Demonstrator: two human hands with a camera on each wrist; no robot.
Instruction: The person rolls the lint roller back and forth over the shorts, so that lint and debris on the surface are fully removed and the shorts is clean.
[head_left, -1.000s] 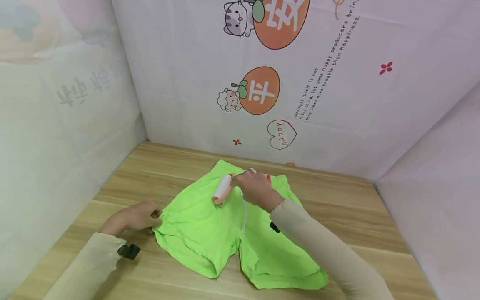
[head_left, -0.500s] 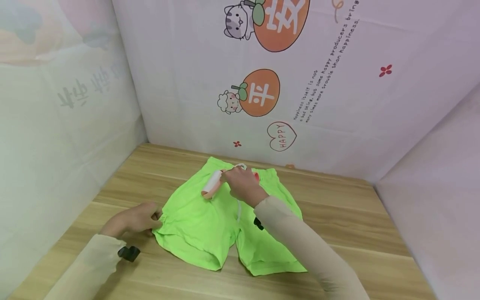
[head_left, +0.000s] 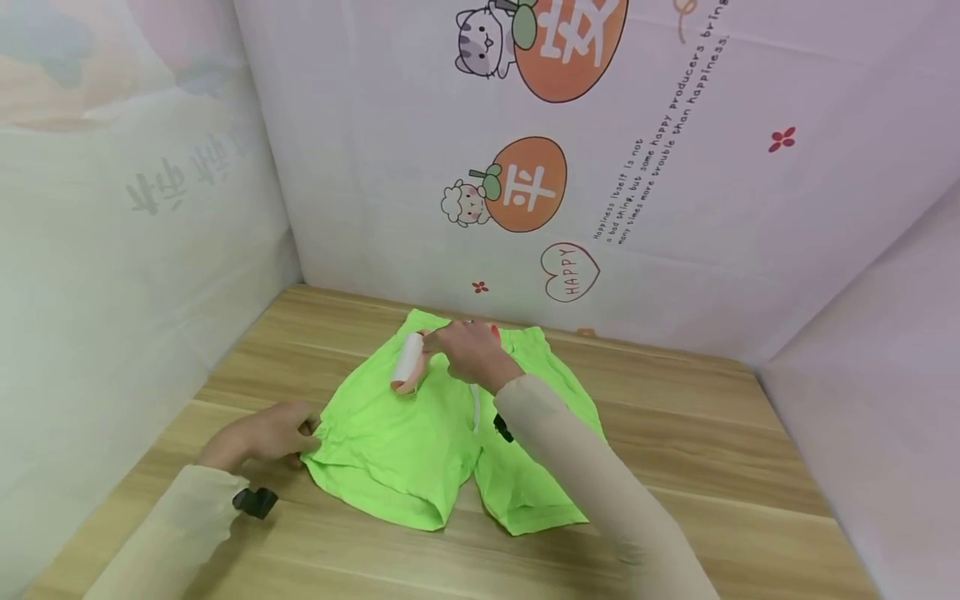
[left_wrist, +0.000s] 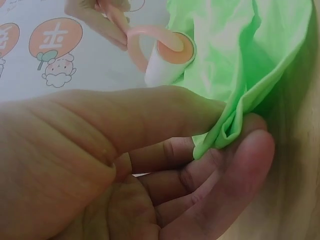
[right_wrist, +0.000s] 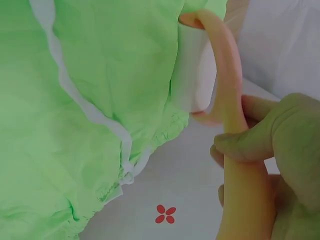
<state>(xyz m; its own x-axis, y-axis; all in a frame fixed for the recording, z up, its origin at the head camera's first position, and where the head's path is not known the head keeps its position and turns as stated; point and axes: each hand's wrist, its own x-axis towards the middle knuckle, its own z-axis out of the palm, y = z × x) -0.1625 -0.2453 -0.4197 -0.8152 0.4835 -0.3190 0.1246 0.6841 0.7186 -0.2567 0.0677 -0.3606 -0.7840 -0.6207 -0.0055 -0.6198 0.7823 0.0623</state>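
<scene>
Neon green shorts lie spread on the wooden table, waistband toward the back wall, a white drawstring hanging down their front. My left hand pinches the left edge of the shorts; in the left wrist view the folded cloth sits between thumb and fingers. The right hand grips the peach handle of a lint roller. Its white roll is against the upper left of the shorts, near the waistband. From the head view the right hand and forearm hide part of the shorts and most of the handle.
The wooden table is bounded by a printed back wall, a left wall and a right wall. A black wrist camera is strapped at the left sleeve.
The lint roller has moved left across the shorts with my right hand. The right side of the shorts has shifted left and back. My left hand keeps its pinch in nearly the same spot.
</scene>
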